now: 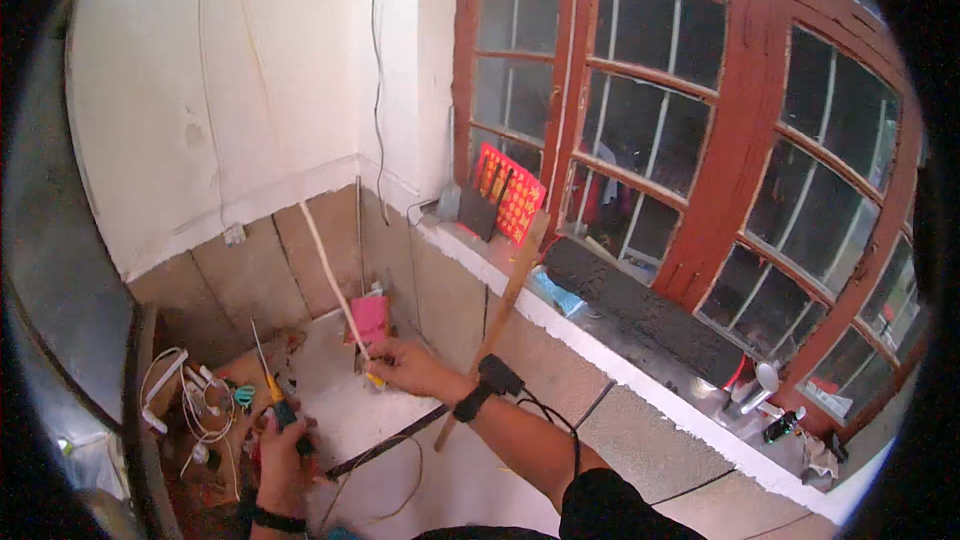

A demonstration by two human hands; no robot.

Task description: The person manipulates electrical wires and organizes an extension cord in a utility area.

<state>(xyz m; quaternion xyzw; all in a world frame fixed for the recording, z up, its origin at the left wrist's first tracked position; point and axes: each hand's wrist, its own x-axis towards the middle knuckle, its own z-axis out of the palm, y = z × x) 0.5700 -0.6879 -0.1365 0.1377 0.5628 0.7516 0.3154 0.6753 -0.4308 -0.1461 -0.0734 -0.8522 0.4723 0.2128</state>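
White pipe (325, 265), thin and pale, leaning diagonally against the tiled corner wall (300, 260); its lower end sits in the right hand (405, 368), whose grip is closed around it just above a yellow fitting (374, 379). Screwdriver (270, 380), yellow-handled with a slim shaft pointing up, held in the fully closed grip of the left hand (280, 440). Just behind the right hand, a pink packet (371, 320) stands against the wall. A wooden handle (505, 315) leans on the white ledge (600, 360) below the red-framed window (700, 140). White cables (185, 395) lie tangled to the left. A wrist-worn device (498, 377) sits on the right forearm.
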